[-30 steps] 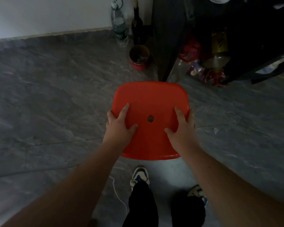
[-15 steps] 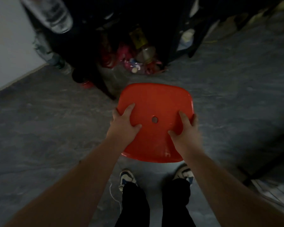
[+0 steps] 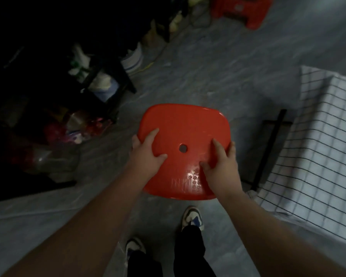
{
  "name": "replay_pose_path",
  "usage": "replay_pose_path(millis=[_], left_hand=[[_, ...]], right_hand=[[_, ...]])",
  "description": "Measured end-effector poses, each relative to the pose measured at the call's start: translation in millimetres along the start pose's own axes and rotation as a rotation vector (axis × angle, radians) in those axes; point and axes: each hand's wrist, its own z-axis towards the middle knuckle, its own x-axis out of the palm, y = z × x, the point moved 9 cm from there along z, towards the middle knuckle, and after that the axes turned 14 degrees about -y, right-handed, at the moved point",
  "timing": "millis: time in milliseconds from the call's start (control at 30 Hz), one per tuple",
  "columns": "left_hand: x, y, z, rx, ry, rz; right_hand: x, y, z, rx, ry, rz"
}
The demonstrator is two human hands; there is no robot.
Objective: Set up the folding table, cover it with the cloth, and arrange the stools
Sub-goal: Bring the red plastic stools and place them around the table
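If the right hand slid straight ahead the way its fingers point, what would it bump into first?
Nothing right away, it seems. The right hand grips the red stool, fingers pointing across the seat. Beyond the far edge there is only bare floor, then another red stool far off. Depth is hard to judge.

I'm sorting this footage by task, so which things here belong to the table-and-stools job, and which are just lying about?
Job:
red stool, gripped by left hand and right hand
checked cloth over the table
table leg
red stools at the back

Lying about:
dark shelf
floor clutter
white bucket
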Motion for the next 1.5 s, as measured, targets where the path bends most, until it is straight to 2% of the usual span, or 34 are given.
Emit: replay_pose_path(millis=[233, 433, 633, 933, 1133, 1300, 1500], left_hand=[[84, -98, 32, 0.174, 0.104, 0.012], [144, -154, 48, 0.254, 0.184, 0.023], [192, -191, 59, 0.361, 0.281, 0.097], [226, -234, 74, 0.461, 0.326, 0.146], [226, -231, 77, 0.463, 0.356, 0.191], [211, -235, 67, 0.508, 0.379, 0.318], [116, -286, 35, 0.522, 0.3, 0.285]], right_hand=[[-44, -75, 66, 0.144, -0.121, 0.039], [-69, -121, 103, 0.216, -0.177, 0.062], [-87, -159, 131, 0.297, -0.197, 0.082], [-109, -185, 153, 0.341, -0.29, 0.057], [-103, -183, 153, 0.334, -0.249, 0.023], [-112, -168, 146, 0.333, -0.203, -0.09], [-197, -102, 103, 0.3, -0.321, -0.017]])
